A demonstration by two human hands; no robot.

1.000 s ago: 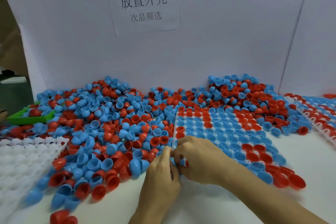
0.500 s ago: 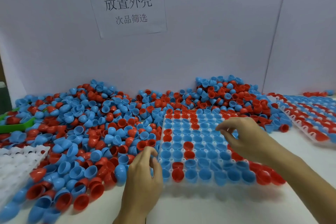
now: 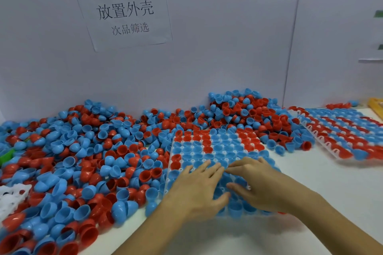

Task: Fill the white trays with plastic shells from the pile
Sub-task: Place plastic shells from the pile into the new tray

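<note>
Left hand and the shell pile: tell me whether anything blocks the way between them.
Nothing visible does. The left hand lies flat on the filled tray, and the shell pile begins right beside the tray's left edge.

Non-task stuff from where my fingers sit: white partition wall [image 3: 207,58] straight ahead, with a paper sign [image 3: 124,13] taped on it, up and to my left, printed black Chinese characters, dark rectangle in its top corner. Green bin [image 3: 6,156] far left, mostly cut off. Yellow object [image 3: 376,105] far right at the back, only its edge showing. White tabletop [image 3: 310,172] bare just right of my fingers.
</note>
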